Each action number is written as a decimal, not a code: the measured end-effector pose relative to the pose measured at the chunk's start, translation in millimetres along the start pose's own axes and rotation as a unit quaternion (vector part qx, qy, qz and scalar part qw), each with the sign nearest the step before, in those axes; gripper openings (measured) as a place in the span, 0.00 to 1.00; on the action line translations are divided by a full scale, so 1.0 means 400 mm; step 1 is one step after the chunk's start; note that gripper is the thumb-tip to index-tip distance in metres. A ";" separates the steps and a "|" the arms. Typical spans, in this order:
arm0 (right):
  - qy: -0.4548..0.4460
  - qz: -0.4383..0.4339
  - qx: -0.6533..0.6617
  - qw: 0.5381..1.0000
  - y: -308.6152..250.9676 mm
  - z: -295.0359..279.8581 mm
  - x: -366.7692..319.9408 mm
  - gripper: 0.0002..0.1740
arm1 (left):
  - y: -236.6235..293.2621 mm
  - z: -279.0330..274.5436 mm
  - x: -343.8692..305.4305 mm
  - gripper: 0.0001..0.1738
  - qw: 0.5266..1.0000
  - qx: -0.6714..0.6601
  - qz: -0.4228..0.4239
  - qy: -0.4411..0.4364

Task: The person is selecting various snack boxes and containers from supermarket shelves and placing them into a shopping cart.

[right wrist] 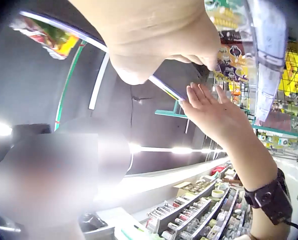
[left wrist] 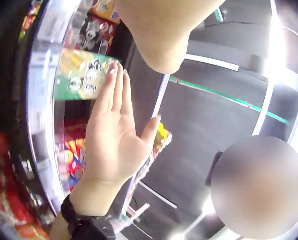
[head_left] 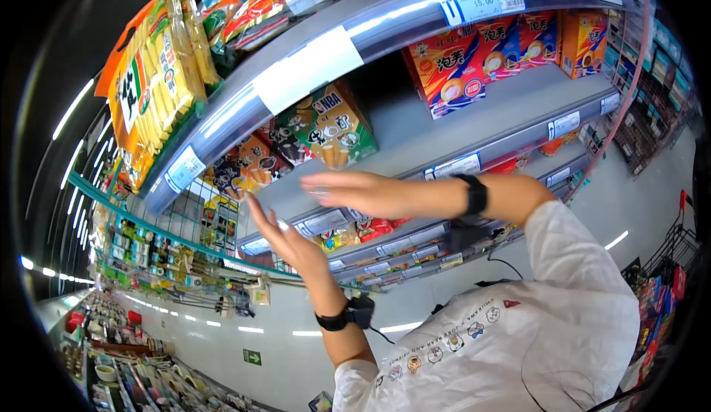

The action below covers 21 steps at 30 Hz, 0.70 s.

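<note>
Both hands hover in front of a store shelf, fingers straight and nothing held. In the head view, the left hand (head_left: pixel 294 248) is lower and points up toward the shelf, thumb apart from the fingers. The right hand (head_left: pixel 359 190) reaches in from the right, slightly blurred, its fingers pointing left. Its palm shows in the left wrist view, where the right hand (left wrist: pixel 111 135) overlaps a green snack box (left wrist: pixel 76 75). In the right wrist view, the left hand (right wrist: pixel 219 115) shows its palm. Behind the hands, the green box (head_left: pixel 333 127) marked NBA stands beside a dark box (head_left: pixel 252 162) with roll pictures.
Red puff-snack boxes (head_left: pixel 448 71) stand further right on the same shelf. Yellow-and-orange snack bags (head_left: pixel 152 90) lie on the upper shelf, whose curved front edge carries a price tag (head_left: pixel 481 1). A wire rack (head_left: pixel 178 264) stands at left, a shopping cart (head_left: pixel 670 238) at right.
</note>
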State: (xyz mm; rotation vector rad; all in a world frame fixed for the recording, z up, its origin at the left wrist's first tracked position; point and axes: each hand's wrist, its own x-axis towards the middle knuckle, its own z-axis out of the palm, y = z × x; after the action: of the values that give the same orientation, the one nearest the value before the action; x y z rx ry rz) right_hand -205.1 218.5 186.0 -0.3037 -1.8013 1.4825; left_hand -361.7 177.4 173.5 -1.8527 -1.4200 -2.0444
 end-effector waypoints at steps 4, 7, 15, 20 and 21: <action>0.045 -0.064 0.106 0.991 0.022 -0.060 -0.271 0.45 | 0.060 0.089 -0.092 0.36 0.992 -0.082 0.067 -0.075; 0.198 -0.093 0.094 0.971 0.023 -0.092 -0.471 0.49 | 0.117 0.193 -0.170 0.40 0.963 -0.137 0.153 -0.173; 0.600 -0.114 0.008 0.792 0.069 -0.021 -1.021 0.42 | 0.406 0.548 -0.491 0.42 0.728 -0.461 0.157 -0.482; 0.798 -0.100 0.093 0.587 0.120 0.044 -1.365 0.38 | 0.589 0.703 -0.860 0.31 0.528 -0.496 -0.023 -0.689; 0.826 -0.102 0.107 0.544 0.123 0.057 -1.419 0.37 | 0.608 0.729 -0.936 0.30 0.505 -0.482 -0.030 -0.715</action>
State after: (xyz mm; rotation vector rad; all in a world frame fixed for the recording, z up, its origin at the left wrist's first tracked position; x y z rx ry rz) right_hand 149.3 -132.9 -89.4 -0.9049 -0.0349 0.5331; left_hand 108.9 23.8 -25.1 -4.4208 0.3161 -0.7310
